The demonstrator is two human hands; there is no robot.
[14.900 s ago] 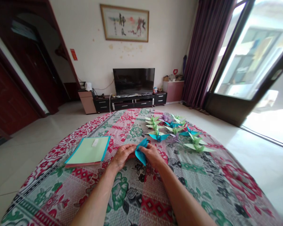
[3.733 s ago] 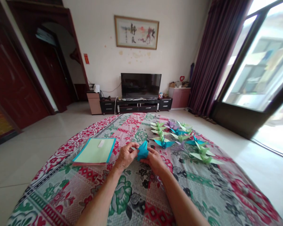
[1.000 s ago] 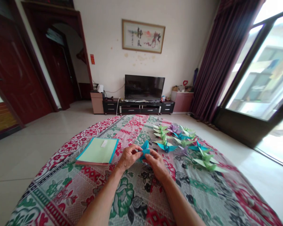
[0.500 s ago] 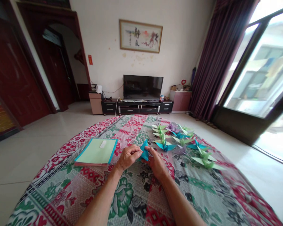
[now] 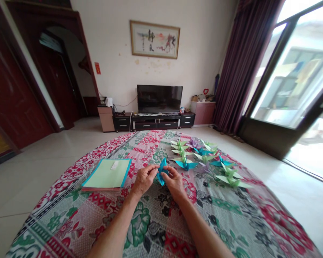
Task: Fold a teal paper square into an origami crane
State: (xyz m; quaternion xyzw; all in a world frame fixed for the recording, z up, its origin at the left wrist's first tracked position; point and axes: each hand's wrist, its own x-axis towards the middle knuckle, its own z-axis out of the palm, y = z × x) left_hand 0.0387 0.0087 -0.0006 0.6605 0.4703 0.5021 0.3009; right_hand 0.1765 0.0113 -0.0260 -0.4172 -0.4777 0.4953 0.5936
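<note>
A piece of folded blue origami paper (image 5: 162, 172) is held upright between both hands above the middle of the table. My left hand (image 5: 145, 179) pinches its left side with thumb and forefinger. On the other side, my right hand (image 5: 174, 181) grips it with the thumb in front and the fingers at the upper right edge. To the right stand several finished paper cranes in green, blue and purple, among them a blue crane (image 5: 186, 165) closest to my right hand. Left of my hands lies a stack of square paper (image 5: 107, 174), light green on top with blue edges below.
A patterned cloth (image 5: 140, 222) covers the round table. One small white slip (image 5: 114, 165) lies on the paper stack. Green cranes (image 5: 233, 177) sit toward the right edge. Beyond the table are a television (image 5: 159, 98) on a low cabinet and a purple curtain (image 5: 233, 71).
Both hands have turned the blue paper more upright and narrower to view. My right thumb has come round to its front. The whole view has shifted slightly.
</note>
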